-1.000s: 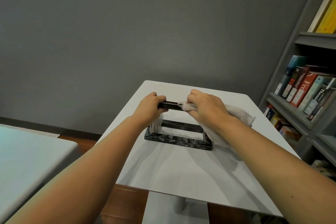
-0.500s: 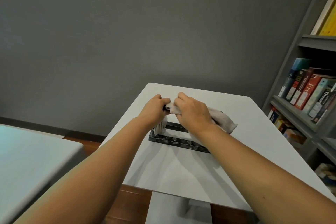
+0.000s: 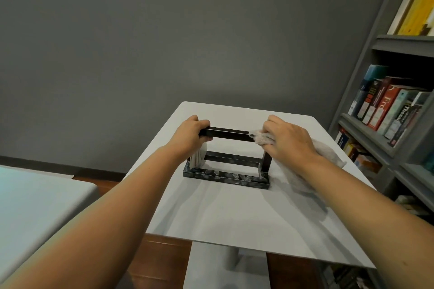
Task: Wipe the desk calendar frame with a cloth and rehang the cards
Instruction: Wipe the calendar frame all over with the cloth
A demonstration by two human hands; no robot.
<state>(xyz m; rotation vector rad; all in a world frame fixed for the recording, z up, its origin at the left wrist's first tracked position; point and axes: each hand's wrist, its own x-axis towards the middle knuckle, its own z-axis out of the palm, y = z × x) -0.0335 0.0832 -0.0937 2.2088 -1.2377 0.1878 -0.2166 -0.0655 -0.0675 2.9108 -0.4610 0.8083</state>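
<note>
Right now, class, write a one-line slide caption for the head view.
Left hand grips the frame's top bar; right hand presses a cloth on it.

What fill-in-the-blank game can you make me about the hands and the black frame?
The right hand presses a ____ on the top bar of the black frame. The left hand grips that bar above the bunched white ____. The frame stands on a pale ____.
Missing words: cloth; cards; table.
</note>
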